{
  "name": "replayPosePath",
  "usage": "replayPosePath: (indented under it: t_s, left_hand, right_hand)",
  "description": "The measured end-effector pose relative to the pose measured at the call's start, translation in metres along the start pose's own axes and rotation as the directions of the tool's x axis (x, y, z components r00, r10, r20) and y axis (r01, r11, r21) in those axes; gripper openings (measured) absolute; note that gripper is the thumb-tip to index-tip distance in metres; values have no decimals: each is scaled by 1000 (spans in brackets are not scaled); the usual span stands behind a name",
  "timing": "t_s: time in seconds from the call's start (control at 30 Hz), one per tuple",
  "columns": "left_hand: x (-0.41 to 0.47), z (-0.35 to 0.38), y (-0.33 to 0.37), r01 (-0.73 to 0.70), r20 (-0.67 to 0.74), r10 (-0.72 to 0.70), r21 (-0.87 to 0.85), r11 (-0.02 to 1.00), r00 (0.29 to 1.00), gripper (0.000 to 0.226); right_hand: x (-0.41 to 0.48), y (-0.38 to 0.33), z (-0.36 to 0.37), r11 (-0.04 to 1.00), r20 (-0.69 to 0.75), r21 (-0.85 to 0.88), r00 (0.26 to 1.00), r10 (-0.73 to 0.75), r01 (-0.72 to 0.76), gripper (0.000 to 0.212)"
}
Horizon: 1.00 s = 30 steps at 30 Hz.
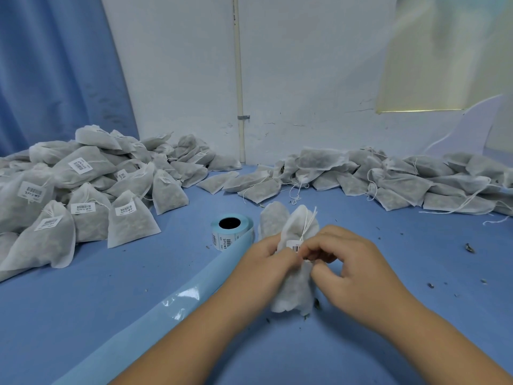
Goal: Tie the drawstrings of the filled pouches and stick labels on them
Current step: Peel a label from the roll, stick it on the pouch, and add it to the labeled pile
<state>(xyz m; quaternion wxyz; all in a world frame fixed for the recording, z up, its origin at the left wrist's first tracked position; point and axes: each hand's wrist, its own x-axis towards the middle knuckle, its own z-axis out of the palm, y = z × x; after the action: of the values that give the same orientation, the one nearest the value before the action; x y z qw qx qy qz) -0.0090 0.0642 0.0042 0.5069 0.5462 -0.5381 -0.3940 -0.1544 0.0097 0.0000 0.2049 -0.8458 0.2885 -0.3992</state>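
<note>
A white filled pouch [294, 290] stands upright on the blue table in front of me, its drawstring [309, 222] sticking up from the gathered top. My left hand [265, 259] grips the pouch from the left. My right hand [349, 259] pinches a small barcode label [295, 246] against the pouch near its neck. The fingertips of both hands meet there and hide part of the label. A roll of labels [231, 229] on pale blue backing stands just left of the pouch.
A heap of labelled pouches [83, 190] fills the left of the table. A row of unlabelled pouches with loose strings [388, 179] lies along the back right. A strip of blue backing paper [155, 315] trails toward me. Dark crumbs [469, 248] dot the right.
</note>
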Motion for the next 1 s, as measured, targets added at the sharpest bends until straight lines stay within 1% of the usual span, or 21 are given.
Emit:
replayPosePath:
  t_s: [0.1, 0.13, 0.2, 0.27, 0.3, 0.33, 0.37, 0.4, 0.43, 0.47, 0.5, 0.57, 0.63, 0.67, 0.77, 0.8, 0.87, 0.9, 0.97, 1.0]
  left_hand:
    - [1, -1, -4, 5, -44, -7, -54, 999, 999, 18]
    - [2, -1, -5, -6, -65, 2, -56, 998, 998, 19]
    - [2, -1, -6, -13, -103, 6, -62, 998, 995, 17]
    - [3, -2, -6, -10, -135, -1, -81, 997, 991, 14]
    - [3, -2, -6, -8, -142, -5, -91, 996, 990, 12]
    - [2, -2, -5, -9, -141, -5, -97, 995, 990, 10]
    - [2, -2, -5, -13, -134, 0, -98, 995, 991, 9]
    - [2, -2, -5, -18, -118, 7, -99, 995, 993, 9]
    - [1, -1, -4, -25, -95, 16, -98, 995, 995, 10]
    - [0, 0, -4, -30, -76, 23, -92, 995, 997, 11]
    - [0, 0, -4, -36, -64, 30, -82, 996, 998, 13]
    - [1, -2, -5, -41, -29, 39, -80, 996, 999, 16]
    - [1, -4, -6, -53, 13, 54, -83, 995, 998, 18]
    - [1, -5, -7, -58, 24, 61, -92, 994, 998, 19]
    - [2, -3, -10, -40, 14, 43, -167, 985, 999, 30]
    - [3, -2, -11, -26, 2, 27, -192, 981, 1000, 28]
    - [4, 0, -11, 5, -34, -14, -247, 969, 999, 15]
    - [5, 0, -12, 19, -61, -38, -281, 960, 997, 14]
    - [7, 0, -11, 18, -117, -57, -312, 950, 992, 17]
    - [7, 0, -11, 2, -145, -45, -285, 958, 988, 19]
  right_hand:
    - [1, -4, 0, 999, 17, 43, 1000, 0, -1, 35]
    - [1, -4, 0, 995, 8, 97, 999, 35, -35, 36]
    - [3, -3, -1, 955, -43, 254, 984, 171, -155, 38]
    - [6, 0, -3, 867, -84, 403, 932, 353, -292, 30]
    - [7, 1, -5, 800, -60, 483, 898, 437, -357, 25]
    - [8, 2, -6, 709, 13, 569, 867, 499, -417, 21]
    - [8, 2, -7, 597, 125, 651, 843, 524, -468, 20]
    - [8, 2, -7, 489, 239, 708, 824, 513, -510, 22]
    - [8, 2, -7, 417, 324, 731, 812, 486, -541, 24]
    - [8, 2, -6, 386, 374, 731, 803, 464, -563, 27]
    - [8, 2, -6, 372, 399, 728, 797, 454, -576, 30]
    - [8, 5, -8, 330, 416, 739, 784, 462, -587, 42]
    - [9, 7, -10, 257, 433, 762, 763, 480, -594, 55]
    - [10, 8, -11, 214, 447, 772, 750, 487, -599, 57]
    - [10, 7, -9, 101, 503, 780, 713, 488, -618, 52]
    - [10, 7, -7, 75, 519, 777, 704, 486, -625, 48]
    - [9, 6, -5, 38, 538, 775, 691, 483, -631, 44]
    - [9, 5, -3, 38, 542, 772, 689, 480, -634, 44]
    - [7, 3, 0, 84, 545, 754, 693, 472, -651, 41]
    - [6, 2, 2, 116, 544, 742, 695, 470, -660, 36]
